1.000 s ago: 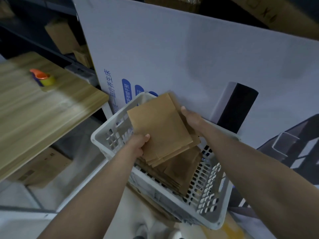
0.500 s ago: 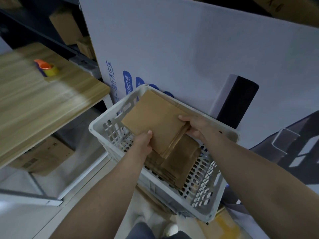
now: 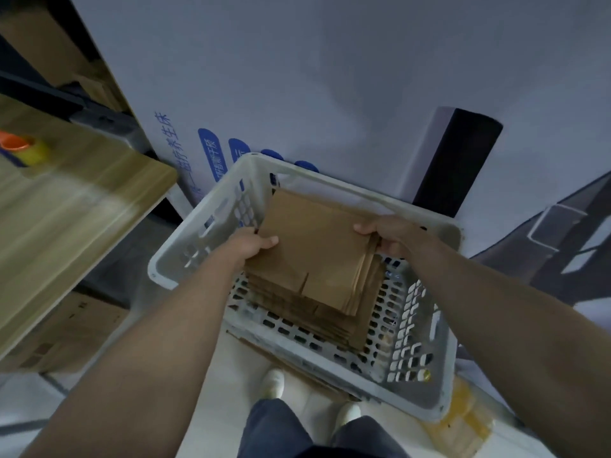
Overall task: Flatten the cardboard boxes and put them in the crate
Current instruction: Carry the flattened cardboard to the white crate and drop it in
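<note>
A white perforated plastic crate [image 3: 426, 385] stands on the floor in front of me. Inside it lies a stack of flattened brown cardboard boxes [image 3: 334, 322]. On top of that stack sits the flattened box [image 3: 314, 246] that both hands hold. My left hand [image 3: 251, 244] grips its left edge, thumb on top. My right hand [image 3: 386, 233] grips its right edge, fingers curled under several layers. The box lies nearly flat, down inside the crate walls.
A wooden table [image 3: 66, 213] juts in from the left with a tape dispenser [image 3: 23, 150] on it. A big white printed carton [image 3: 330, 94] leans behind the crate. A brown box [image 3: 72, 328] sits under the table. My shoes [image 3: 274, 381] stand just before the crate.
Both hands have lowered the flattened box from above the crate rim down onto the stack inside. The view has tilted further down toward the crate and floor.
</note>
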`<move>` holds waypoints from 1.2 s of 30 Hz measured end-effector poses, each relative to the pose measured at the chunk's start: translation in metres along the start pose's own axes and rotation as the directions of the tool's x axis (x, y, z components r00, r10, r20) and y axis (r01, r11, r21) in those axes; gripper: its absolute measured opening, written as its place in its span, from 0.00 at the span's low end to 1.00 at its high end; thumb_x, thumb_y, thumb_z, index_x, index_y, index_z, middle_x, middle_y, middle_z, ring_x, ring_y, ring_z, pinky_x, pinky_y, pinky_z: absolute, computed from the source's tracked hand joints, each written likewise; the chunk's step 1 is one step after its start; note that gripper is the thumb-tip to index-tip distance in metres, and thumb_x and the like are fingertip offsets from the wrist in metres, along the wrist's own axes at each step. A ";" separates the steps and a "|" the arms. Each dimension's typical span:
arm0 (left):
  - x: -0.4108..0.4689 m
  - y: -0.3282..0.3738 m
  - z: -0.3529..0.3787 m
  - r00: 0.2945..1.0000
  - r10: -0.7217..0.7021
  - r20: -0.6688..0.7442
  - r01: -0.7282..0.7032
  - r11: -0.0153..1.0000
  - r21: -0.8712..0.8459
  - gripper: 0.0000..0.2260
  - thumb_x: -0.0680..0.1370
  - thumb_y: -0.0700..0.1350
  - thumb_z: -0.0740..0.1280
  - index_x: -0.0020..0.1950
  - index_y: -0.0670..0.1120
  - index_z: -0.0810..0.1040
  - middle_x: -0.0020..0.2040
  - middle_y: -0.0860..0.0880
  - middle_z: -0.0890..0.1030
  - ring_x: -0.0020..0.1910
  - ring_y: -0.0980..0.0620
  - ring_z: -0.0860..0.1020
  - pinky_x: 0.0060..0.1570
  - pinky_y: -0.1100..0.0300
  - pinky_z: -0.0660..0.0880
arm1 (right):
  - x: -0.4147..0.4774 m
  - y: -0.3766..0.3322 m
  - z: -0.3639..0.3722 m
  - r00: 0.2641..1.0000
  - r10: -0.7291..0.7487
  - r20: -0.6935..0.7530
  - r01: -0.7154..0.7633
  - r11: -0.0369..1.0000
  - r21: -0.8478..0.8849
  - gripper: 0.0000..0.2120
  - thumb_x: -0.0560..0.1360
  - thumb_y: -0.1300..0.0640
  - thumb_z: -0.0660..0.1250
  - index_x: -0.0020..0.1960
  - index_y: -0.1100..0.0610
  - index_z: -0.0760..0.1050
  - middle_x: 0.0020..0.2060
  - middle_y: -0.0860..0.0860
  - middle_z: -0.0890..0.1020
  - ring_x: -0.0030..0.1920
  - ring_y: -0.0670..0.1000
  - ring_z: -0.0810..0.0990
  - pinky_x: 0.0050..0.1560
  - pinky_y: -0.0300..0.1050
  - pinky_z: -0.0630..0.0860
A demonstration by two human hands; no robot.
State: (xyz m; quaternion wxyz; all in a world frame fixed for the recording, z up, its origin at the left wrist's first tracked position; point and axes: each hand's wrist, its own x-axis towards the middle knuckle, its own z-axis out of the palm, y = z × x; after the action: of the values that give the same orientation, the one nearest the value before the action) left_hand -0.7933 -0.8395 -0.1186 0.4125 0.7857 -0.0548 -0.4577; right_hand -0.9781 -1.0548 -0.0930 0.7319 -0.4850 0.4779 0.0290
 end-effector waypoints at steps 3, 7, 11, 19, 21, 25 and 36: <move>0.020 0.002 0.007 0.998 -0.054 0.024 0.051 0.992 0.114 0.29 0.74 0.49 0.72 0.71 0.41 0.67 0.66 0.43 0.73 0.62 0.42 0.74 0.63 0.46 0.71 | 0.017 0.021 0.008 0.976 -0.015 -0.216 0.019 1.000 0.017 0.26 0.71 0.61 0.73 0.66 0.65 0.70 0.62 0.59 0.76 0.61 0.58 0.76 0.63 0.57 0.73; 0.048 -0.011 0.018 0.990 -0.127 0.054 0.115 0.975 0.189 0.32 0.74 0.49 0.72 0.72 0.41 0.63 0.69 0.42 0.71 0.65 0.41 0.71 0.65 0.46 0.69 | 0.036 0.050 0.021 0.946 0.035 -0.322 -0.097 0.979 -0.181 0.28 0.74 0.55 0.71 0.69 0.63 0.66 0.65 0.60 0.73 0.62 0.59 0.74 0.63 0.56 0.72; 0.076 -0.024 0.024 0.994 -0.090 0.056 0.068 0.945 0.321 0.33 0.75 0.51 0.69 0.74 0.41 0.60 0.71 0.42 0.68 0.67 0.42 0.69 0.65 0.49 0.69 | 0.057 0.073 0.026 0.925 0.051 -0.377 -0.130 0.974 -0.186 0.27 0.73 0.58 0.72 0.68 0.63 0.68 0.62 0.59 0.75 0.61 0.59 0.75 0.61 0.55 0.74; 0.117 -0.029 0.027 0.998 0.054 0.042 -0.068 0.821 0.567 0.32 0.72 0.52 0.72 0.71 0.42 0.66 0.68 0.42 0.72 0.65 0.43 0.71 0.62 0.53 0.70 | 0.094 0.089 0.032 0.829 0.000 -0.559 -0.276 0.870 -0.409 0.37 0.69 0.50 0.75 0.71 0.61 0.64 0.64 0.59 0.73 0.63 0.60 0.73 0.62 0.55 0.73; 0.124 -0.032 0.031 0.997 0.062 0.039 -0.073 0.844 0.532 0.33 0.71 0.48 0.74 0.72 0.42 0.64 0.69 0.43 0.70 0.66 0.42 0.70 0.64 0.49 0.69 | 0.098 0.092 0.032 0.824 -0.018 -0.567 -0.293 0.843 -0.452 0.37 0.69 0.50 0.75 0.71 0.61 0.64 0.64 0.59 0.73 0.62 0.60 0.73 0.62 0.55 0.73; 0.138 -0.031 0.037 0.996 0.074 0.047 -0.087 0.808 0.583 0.32 0.70 0.45 0.75 0.69 0.43 0.65 0.67 0.43 0.71 0.64 0.44 0.70 0.62 0.51 0.70 | 0.105 0.102 0.035 0.801 -0.099 -0.590 -0.259 0.832 -0.491 0.30 0.69 0.52 0.75 0.66 0.60 0.68 0.60 0.58 0.76 0.58 0.58 0.76 0.57 0.52 0.75; 0.154 -0.024 0.030 0.969 0.117 0.218 -0.234 0.716 0.658 0.26 0.67 0.45 0.78 0.60 0.46 0.71 0.58 0.47 0.76 0.54 0.49 0.74 0.49 0.58 0.71 | 0.110 0.102 0.037 0.778 -0.082 -0.622 -0.288 0.834 -0.471 0.27 0.68 0.54 0.75 0.63 0.60 0.70 0.57 0.57 0.78 0.56 0.55 0.78 0.53 0.47 0.75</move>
State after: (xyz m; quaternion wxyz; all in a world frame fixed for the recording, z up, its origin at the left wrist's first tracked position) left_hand -0.7345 -0.9128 -0.2468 0.1331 0.8335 -0.3253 -0.4263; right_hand -0.9454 -1.0204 -0.2401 0.3631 -0.6252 0.6895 0.0441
